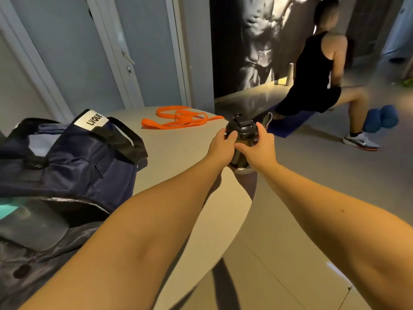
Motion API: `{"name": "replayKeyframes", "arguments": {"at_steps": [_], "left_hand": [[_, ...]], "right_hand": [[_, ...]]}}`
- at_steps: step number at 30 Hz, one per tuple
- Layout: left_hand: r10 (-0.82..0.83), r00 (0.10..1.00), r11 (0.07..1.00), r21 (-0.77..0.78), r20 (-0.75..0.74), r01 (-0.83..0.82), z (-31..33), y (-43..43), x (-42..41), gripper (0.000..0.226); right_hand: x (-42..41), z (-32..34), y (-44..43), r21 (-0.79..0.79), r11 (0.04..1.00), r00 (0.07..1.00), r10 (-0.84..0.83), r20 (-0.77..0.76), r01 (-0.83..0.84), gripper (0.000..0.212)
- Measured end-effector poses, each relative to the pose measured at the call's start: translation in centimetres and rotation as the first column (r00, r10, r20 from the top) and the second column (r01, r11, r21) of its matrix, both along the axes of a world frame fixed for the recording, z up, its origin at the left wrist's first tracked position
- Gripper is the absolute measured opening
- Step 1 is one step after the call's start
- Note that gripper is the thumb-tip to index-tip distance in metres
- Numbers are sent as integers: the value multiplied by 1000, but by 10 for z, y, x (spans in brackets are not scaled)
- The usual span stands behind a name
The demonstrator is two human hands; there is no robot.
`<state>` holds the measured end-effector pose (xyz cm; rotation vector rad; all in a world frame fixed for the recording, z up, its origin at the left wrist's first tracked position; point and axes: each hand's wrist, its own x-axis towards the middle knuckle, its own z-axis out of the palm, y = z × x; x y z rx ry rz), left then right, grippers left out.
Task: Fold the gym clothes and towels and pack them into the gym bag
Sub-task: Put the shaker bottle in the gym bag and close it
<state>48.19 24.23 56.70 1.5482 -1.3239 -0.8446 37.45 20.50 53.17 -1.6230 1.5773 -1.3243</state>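
Head view puts both of my hands out at 12 o'clock, at the far rim of the round beige worktop (178, 157). They are closed around a dark plastic bottle (242, 128) with a black flip lid. My left hand (223, 143) wraps the shoulder of the bottle from the 9 o'clock side, thumb over the top. My right hand (259, 147) grips it from 3 o'clock, fingers curled round the lid. The bottle stands upright, long axis vertical, right on the edge of the worktop.

The navy fabric gym bag (73, 157) with black straps sits on the worktop well apart from the hands, at about 9 o'clock from them. Its open mouth faces me at 7 o'clock; something teal and something grey show inside, but I cannot tell what they are. The left hand is the nearer one to the bag, so I judge any carry goes leftward and back toward me, across the bare worktop.

An orange flat strap (178, 118) lies loose at 11 o'clock from the hands, clear of that path. I see no loose clothes or towels on the worktop. A person in black (317, 70) lunges on the floor at 2 o'clock.
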Motion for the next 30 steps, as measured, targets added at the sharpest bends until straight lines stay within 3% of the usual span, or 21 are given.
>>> {"name": "replayKeyframes", "arguments": {"at_steps": [11,18,22,30], "left_hand": [[171,981,985,24,89,-174,35,109,54,52],[205,972,976,-101,117,-194,53,227,121,44],[261,955,955,-181,139,-235,52,279,179,35],[454,843,877,-311,288,-366,35,343,268,23]], "right_hand": [[28,45,112,-43,962,963,269,-29,-270,80],[78,71,206,-117,901,909,414,-57,-417,86],[119,76,247,-154,852,864,503,-26,-501,79],[202,59,292,-174,734,747,665,-6,-656,82]]}}
